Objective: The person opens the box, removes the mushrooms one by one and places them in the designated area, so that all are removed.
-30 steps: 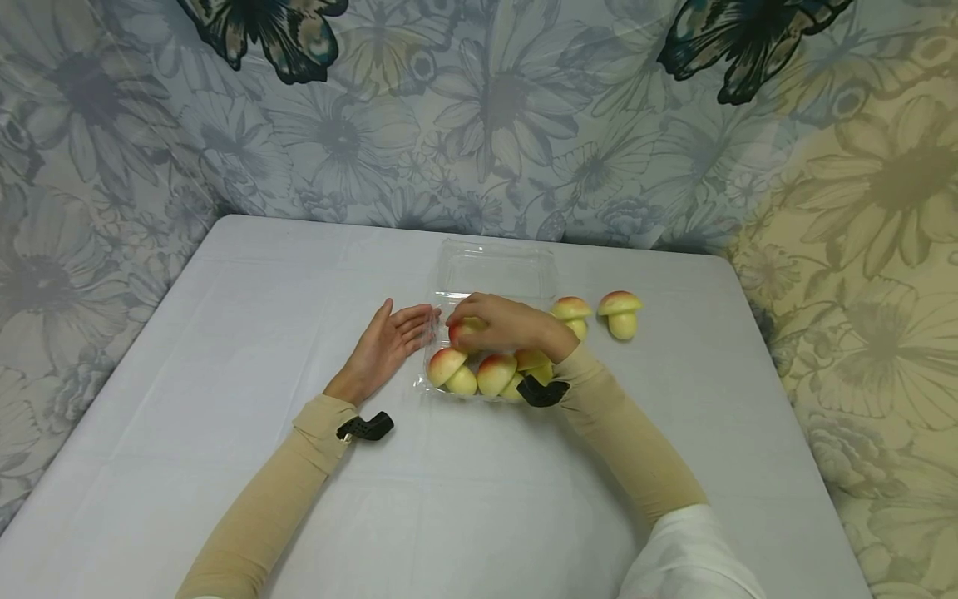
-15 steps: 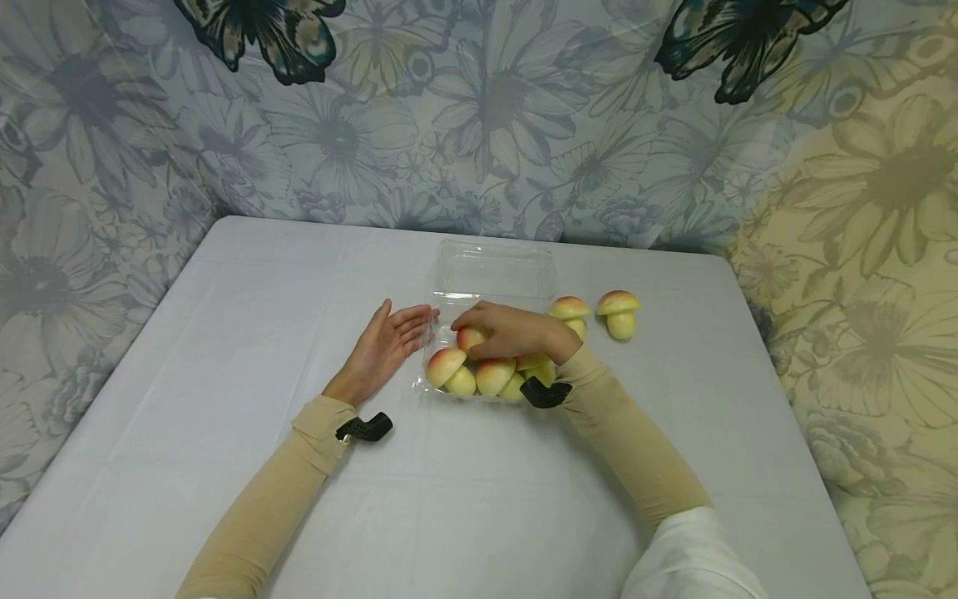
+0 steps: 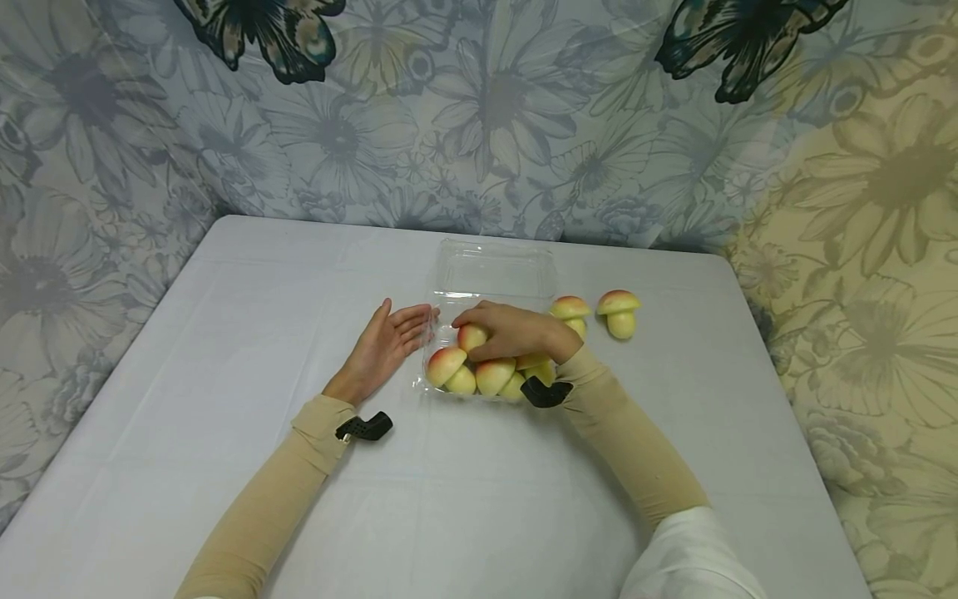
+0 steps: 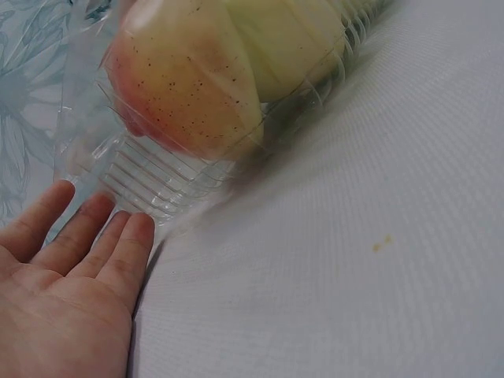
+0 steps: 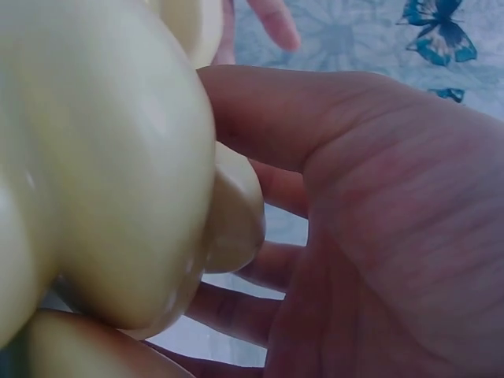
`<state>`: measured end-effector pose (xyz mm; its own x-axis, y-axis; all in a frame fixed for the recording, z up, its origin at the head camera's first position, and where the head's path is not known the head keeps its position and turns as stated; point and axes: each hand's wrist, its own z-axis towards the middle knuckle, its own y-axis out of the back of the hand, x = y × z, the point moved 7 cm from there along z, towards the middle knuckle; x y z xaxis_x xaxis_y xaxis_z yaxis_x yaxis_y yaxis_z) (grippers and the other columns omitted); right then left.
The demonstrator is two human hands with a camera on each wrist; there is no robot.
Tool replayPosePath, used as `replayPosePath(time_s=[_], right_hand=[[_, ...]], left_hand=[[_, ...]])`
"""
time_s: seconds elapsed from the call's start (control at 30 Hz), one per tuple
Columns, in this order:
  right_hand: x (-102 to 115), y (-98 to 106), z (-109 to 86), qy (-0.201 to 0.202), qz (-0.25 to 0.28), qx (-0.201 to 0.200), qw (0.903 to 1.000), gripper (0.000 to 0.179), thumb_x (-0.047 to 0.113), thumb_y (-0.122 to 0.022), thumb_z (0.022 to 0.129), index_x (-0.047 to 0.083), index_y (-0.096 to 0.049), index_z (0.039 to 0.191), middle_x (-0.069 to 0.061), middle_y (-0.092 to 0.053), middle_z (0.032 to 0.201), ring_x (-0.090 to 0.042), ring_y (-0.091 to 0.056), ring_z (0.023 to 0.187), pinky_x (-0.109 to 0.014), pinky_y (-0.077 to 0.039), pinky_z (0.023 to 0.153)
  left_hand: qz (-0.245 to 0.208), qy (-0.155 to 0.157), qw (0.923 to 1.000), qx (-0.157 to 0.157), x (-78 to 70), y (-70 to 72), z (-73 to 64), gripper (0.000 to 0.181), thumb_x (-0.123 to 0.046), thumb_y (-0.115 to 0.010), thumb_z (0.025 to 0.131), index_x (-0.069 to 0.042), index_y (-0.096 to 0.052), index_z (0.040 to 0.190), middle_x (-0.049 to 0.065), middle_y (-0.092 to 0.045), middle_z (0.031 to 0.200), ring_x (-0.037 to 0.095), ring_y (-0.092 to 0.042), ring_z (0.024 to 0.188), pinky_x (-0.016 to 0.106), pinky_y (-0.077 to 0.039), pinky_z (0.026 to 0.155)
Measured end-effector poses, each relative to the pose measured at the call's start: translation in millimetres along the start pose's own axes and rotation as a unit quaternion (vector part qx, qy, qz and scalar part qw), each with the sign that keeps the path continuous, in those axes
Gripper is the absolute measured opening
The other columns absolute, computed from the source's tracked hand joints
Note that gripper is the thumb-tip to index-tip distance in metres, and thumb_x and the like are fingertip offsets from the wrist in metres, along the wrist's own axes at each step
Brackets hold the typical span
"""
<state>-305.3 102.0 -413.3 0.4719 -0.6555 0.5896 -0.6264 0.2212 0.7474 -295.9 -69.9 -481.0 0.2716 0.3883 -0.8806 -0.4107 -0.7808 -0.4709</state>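
While the right hand (image 3: 516,329) curls thumb and fingers round one mushroom-shaped piece (image 3: 470,337) inside the clear container (image 4: 161,181), the left hand (image 3: 382,345) lies palm open, fingers straight, at its left wall. Three more pieces (image 3: 446,368) fill its front row; two others (image 3: 619,314) lie rightward on the worktop (image 3: 464,516).

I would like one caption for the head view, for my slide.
Right hand holding a mushroom-shaped piece in an open clear box, left hand open beside it.
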Motion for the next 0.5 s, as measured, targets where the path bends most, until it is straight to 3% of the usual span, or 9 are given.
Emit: replayPosePath(time_s=[0.17, 0.3, 0.5], right_hand=[[0, 5, -5.0, -0.007, 0.0, -0.013, 0.9999, 0.057, 0.027, -0.067, 0.095, 0.008, -0.052, 0.147, -0.012, -0.056, 0.141, -0.025, -0.054, 0.126, -0.042, -0.047, 0.108], [1, 9, -8.3, -0.002, 0.008, -0.034, 0.9994, 0.059, 0.031, -0.067, 0.096, 0.008, -0.051, 0.147, -0.012, -0.054, 0.145, -0.026, -0.051, 0.131, -0.044, -0.045, 0.111], [0, 15, -16.4, 0.002, 0.047, -0.071, 0.9963, 0.059, 0.031, -0.069, 0.095, 0.009, -0.053, 0.147, -0.01, -0.056, 0.142, -0.025, -0.053, 0.126, -0.043, -0.048, 0.106]], left_hand=[[0.002, 0.002, 1.0, 0.002, 0.5, 0.0, 0.6, 0.079, -0.054, -0.015, 0.109, 0.008, -0.023, 0.156, 0.025, -0.025, 0.163, 0.025, -0.035, 0.147, 0.022, -0.045, 0.111], [0.003, 0.001, 1.0, 0.004, 0.0, -0.3, 0.6, 0.079, -0.055, -0.015, 0.109, 0.009, -0.022, 0.156, 0.025, -0.023, 0.164, 0.03, -0.03, 0.15, 0.022, -0.045, 0.11], [0.008, -0.002, 0.9999, 0.006, -0.5, -1.2, 0.4, 0.08, -0.055, -0.016, 0.109, 0.01, -0.022, 0.156, 0.024, -0.026, 0.162, 0.026, -0.036, 0.147, 0.023, -0.046, 0.11]])
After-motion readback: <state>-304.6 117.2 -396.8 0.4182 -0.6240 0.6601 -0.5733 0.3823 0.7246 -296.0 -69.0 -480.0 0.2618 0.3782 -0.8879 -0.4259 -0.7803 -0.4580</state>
